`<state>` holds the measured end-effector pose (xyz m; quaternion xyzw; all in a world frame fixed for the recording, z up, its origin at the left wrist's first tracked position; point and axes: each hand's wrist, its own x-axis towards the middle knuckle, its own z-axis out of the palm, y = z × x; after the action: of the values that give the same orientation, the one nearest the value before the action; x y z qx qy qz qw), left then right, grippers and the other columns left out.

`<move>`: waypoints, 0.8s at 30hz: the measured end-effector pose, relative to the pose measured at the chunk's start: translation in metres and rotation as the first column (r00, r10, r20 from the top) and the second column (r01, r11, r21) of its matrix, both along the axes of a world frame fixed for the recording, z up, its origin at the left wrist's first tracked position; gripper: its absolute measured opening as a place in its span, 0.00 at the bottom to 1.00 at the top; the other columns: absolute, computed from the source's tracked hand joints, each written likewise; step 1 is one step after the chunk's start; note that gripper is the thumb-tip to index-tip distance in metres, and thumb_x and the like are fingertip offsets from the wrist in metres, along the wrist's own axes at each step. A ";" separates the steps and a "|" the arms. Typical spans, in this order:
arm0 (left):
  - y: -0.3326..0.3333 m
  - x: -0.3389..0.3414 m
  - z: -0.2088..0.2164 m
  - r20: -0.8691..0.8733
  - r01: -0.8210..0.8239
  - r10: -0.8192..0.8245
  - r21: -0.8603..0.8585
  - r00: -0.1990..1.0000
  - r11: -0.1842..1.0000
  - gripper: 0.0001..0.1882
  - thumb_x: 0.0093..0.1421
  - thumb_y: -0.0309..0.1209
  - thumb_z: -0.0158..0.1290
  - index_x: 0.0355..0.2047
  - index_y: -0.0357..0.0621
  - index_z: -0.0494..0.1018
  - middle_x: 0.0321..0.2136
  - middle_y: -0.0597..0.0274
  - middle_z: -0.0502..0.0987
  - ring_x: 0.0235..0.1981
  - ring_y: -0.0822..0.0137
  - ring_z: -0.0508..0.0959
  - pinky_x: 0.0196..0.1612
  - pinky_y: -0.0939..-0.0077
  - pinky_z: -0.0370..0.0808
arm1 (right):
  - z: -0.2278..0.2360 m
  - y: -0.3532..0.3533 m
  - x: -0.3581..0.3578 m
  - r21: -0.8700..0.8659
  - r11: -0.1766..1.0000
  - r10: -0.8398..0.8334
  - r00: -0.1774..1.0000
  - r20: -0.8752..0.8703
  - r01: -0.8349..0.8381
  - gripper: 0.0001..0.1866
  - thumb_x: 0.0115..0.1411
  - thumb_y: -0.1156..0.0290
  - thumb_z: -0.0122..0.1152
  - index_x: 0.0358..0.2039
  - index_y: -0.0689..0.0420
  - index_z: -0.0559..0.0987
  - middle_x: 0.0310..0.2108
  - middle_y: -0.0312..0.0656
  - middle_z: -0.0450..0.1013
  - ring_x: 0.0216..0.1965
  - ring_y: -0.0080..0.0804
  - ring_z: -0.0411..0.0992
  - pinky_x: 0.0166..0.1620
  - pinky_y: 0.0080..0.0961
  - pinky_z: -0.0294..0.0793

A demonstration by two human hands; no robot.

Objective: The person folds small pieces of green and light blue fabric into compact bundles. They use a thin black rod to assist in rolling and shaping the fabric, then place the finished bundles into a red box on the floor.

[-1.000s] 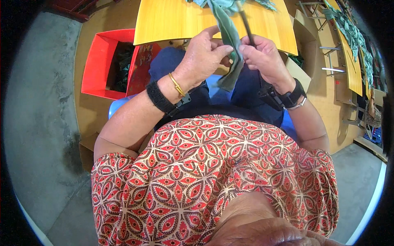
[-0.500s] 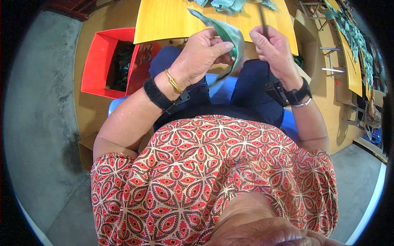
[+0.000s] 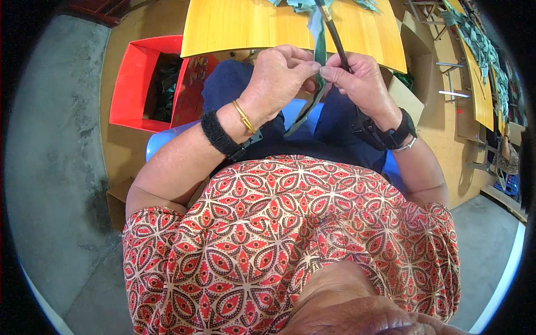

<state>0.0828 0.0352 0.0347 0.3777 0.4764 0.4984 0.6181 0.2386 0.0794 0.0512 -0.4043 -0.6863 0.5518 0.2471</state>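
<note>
A narrow green fabric piece [image 3: 320, 49] hangs between my hands above my lap, turned nearly edge-on. My left hand [image 3: 272, 81] pinches it between thumb and fingers. Close against it, my right hand [image 3: 364, 86] has its thumb tip at the fabric's edge. Its fingers are also closed round a dark slender stick-like tool [image 3: 336, 40], which points up and away over the table; the tool's exact kind is unclear. The fabric's lower end trails down toward my knees.
Ahead is a yellow wooden table [image 3: 245, 28] with green fabric pieces [image 3: 304, 5] at its far side. A red box [image 3: 125, 89] with dark contents stands at the left. Cardboard boxes [image 3: 419, 50] are at the right, beyond them another table [image 3: 474, 84] heaped with green fabric.
My right hand has come left and down to meet my left hand at the fabric. The tool now leans left, and the fabric has turned to a narrow edge-on strip.
</note>
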 end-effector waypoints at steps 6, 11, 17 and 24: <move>-0.002 -0.002 -0.008 0.083 -0.028 0.032 -0.050 0.996 0.998 0.08 0.51 0.27 0.50 0.28 0.33 0.69 0.19 0.61 0.72 0.19 0.73 0.73 0.22 0.84 0.71 | -0.005 0.000 -0.005 0.147 0.989 -0.030 0.996 0.089 0.017 0.07 0.48 0.70 0.56 0.22 0.62 0.74 0.15 0.30 0.66 0.19 0.13 0.60 0.23 0.14 0.61; 0.000 0.003 -0.011 0.067 0.004 -0.001 -0.042 0.998 0.999 0.06 0.51 0.27 0.49 0.24 0.36 0.70 0.18 0.63 0.71 0.16 0.75 0.71 0.21 0.83 0.72 | 0.003 -0.005 -0.004 0.231 0.972 -0.090 0.969 0.228 0.036 0.09 0.48 0.68 0.57 0.19 0.60 0.72 0.12 0.28 0.62 0.16 0.13 0.57 0.18 0.13 0.55; -0.006 -0.004 -0.012 -0.462 -0.019 0.307 0.529 0.832 0.848 0.08 0.48 0.27 0.50 0.21 0.32 0.70 0.15 0.60 0.71 0.19 0.77 0.71 0.21 0.81 0.68 | -0.009 -0.006 -0.002 -0.135 0.990 -0.063 0.988 -0.138 0.045 0.02 0.49 0.74 0.56 0.24 0.58 0.72 0.16 0.27 0.64 0.15 0.10 0.56 0.17 0.07 0.52; -0.008 -0.009 -0.014 -0.332 -0.061 0.240 0.470 0.912 0.880 0.07 0.49 0.27 0.50 0.22 0.33 0.69 0.15 0.62 0.71 0.19 0.76 0.72 0.22 0.82 0.69 | -0.007 0.000 -0.001 -0.265 0.953 -0.205 0.954 -0.219 0.144 0.05 0.50 0.74 0.54 0.26 0.60 0.70 0.18 0.30 0.64 0.15 0.11 0.55 0.16 0.07 0.52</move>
<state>0.0734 0.0277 0.0205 0.5608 0.4872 0.5593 0.3678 0.2373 0.0792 0.0442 -0.4203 -0.5382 0.6538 0.3259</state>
